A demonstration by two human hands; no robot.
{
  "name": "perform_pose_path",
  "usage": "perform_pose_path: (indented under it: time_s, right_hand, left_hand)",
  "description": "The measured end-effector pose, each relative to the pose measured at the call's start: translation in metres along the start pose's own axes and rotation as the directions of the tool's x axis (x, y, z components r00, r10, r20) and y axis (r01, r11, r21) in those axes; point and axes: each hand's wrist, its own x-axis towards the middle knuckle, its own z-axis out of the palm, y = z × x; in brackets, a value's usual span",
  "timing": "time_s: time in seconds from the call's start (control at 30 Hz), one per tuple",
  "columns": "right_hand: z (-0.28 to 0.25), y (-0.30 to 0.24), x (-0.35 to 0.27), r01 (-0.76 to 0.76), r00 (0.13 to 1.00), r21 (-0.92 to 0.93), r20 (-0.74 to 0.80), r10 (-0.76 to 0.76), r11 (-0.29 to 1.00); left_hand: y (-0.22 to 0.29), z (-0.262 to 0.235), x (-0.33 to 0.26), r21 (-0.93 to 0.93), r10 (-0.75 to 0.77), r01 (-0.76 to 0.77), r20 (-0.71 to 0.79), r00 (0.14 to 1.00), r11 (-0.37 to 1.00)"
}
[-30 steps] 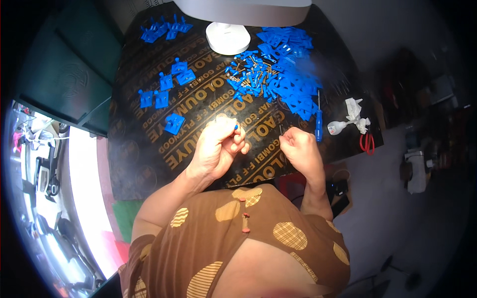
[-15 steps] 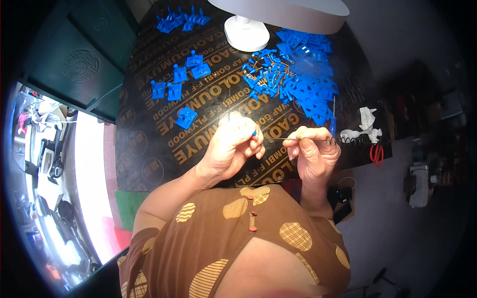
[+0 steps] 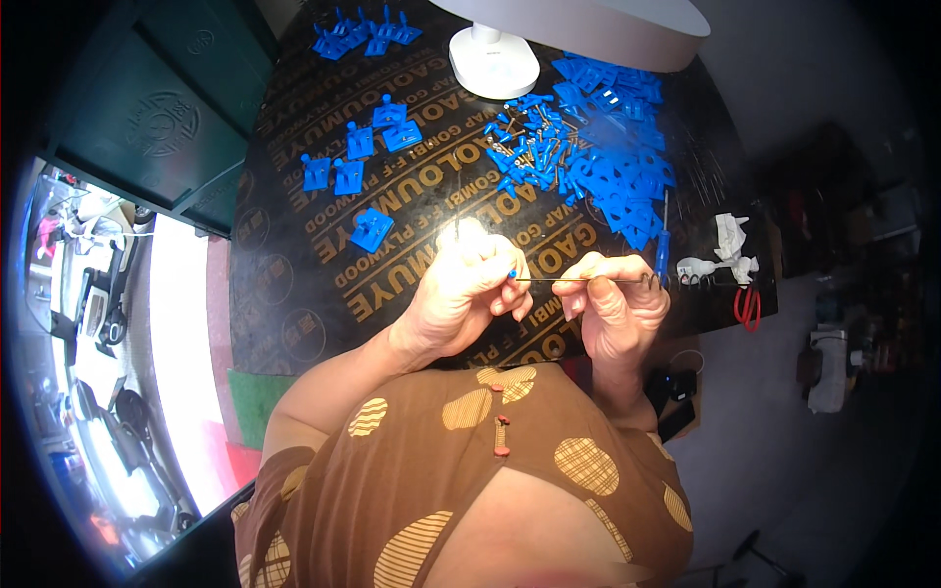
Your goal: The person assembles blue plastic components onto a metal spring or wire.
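Observation:
My left hand [image 3: 456, 282] is pinched shut on a small blue plastic piece [image 3: 512, 274], of which only the end shows between the fingertips. Facing it, my right hand [image 3: 619, 302] grips a thin dark wire [image 3: 539, 281] between thumb and fingers. The wire's tip reaches the blue piece; whether it is inside cannot be seen. Beyond my right hand the wire appears to run on in loose coils. Both hands are above the near part of the dark printed tabletop [image 3: 392, 338].
Blue clips [image 3: 371, 230] stand in groups at left and far left. Small blue-ended metal pins [image 3: 529, 147] and flat blue plates [image 3: 622, 186] are heaped behind my hands. A white lamp [image 3: 495, 67], blue screwdriver [image 3: 663, 257], crumpled white thing [image 3: 730, 235] and red loops [image 3: 748, 309] surround them.
The blue piece and the wire tip are now touching, where a gap showed the wire's end near the left fingers before. The view has shifted slightly.

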Motion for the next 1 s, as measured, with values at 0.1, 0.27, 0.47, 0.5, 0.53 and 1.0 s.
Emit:
perform_pose_path:
  time_s: [0.1,0.27,0.47,0.5,0.53,1.0]
  right_hand:
    - [-0.0034,0.0020,-0.0002,0.009,1.000,-0.048,0.019,-0.008,0.999]
    - [-0.0032,0.0029,-0.0004,0.021,0.999,-0.103,0.043,-0.017,0.994]
    - [-0.0028,0.0039,-0.0018,0.043,0.999,-0.095,0.004,-0.043,0.995]
    - [-0.0019,0.0030,-0.0014,0.038,0.999,-0.100,0.015,-0.036,0.994]
    - [-0.0015,0.0026,-0.0013,0.032,0.999,-0.104,0.026,-0.030,0.994]
    - [-0.0025,0.0042,0.0006,0.047,0.999,-0.137,0.025,-0.044,0.989]
  left_hand:
    - [0.0006,0.0003,-0.0003,-0.019,-0.008,0.008,0.006,1.000,1.000]
    - [0.0003,-0.0001,-0.0004,-0.006,-0.008,0.008,0.016,1.000,1.000]
    - [0.0004,0.0005,-0.0015,-0.015,-0.012,0.012,0.012,1.000,1.000]
    - [0.0009,0.0012,-0.0017,-0.010,-0.018,0.018,0.008,1.000,1.000]
    - [0.0013,0.0015,-0.0019,-0.005,-0.024,0.024,0.004,1.000,1.000]
    - [-0.0007,-0.0016,0.0000,-0.004,-0.030,0.030,-0.003,1.000,1.000]
